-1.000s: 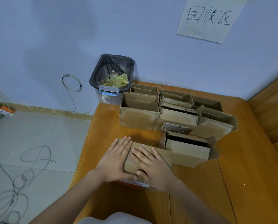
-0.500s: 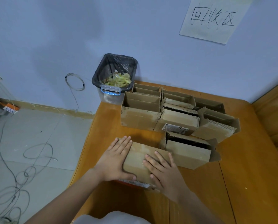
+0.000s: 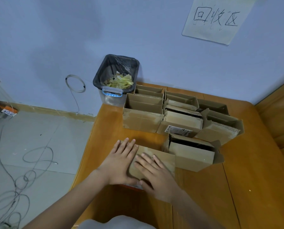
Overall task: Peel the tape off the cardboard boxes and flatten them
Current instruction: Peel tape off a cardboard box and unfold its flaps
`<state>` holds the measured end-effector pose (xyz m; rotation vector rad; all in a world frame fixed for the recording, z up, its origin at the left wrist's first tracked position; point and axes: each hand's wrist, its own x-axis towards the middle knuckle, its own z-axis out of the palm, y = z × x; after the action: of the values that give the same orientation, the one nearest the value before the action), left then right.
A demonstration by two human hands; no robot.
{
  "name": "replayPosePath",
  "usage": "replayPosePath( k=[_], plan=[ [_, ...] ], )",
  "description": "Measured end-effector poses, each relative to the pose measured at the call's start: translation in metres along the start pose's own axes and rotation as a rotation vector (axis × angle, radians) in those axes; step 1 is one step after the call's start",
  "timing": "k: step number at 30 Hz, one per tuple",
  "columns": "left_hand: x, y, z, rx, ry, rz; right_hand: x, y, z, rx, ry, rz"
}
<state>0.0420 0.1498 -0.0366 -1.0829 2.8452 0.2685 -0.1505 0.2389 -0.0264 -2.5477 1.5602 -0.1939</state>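
Left hand (image 3: 121,160) and right hand (image 3: 156,175), fingers straight, press a flattened box (image 3: 161,160) to the table (image 3: 237,187) | beyond the fingertips, several opened boxes (image 3: 143,119) stand unflattened | farther off, a bin (image 3: 116,76) holds peeled tape (image 3: 121,80)

The single head-worn wide-angle view looks forward and steeply down from close above the near edge of the counter (image 3: 204,195), taking in the floor (image 3: 39,146) at left and the wall (image 3: 138,38) beyond.
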Motion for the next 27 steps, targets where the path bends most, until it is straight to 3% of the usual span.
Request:
replayPosePath(
  k=[9,27],
  plan=[
    [0.002,-0.001,-0.003,0.019,0.005,0.102,-0.005,0.008,0.003,-0.128,-0.14,-0.029],
    [-0.002,-0.014,-0.014,0.011,-0.036,0.194,-0.025,0.011,0.002,-0.155,-0.171,-0.011]
  ],
)
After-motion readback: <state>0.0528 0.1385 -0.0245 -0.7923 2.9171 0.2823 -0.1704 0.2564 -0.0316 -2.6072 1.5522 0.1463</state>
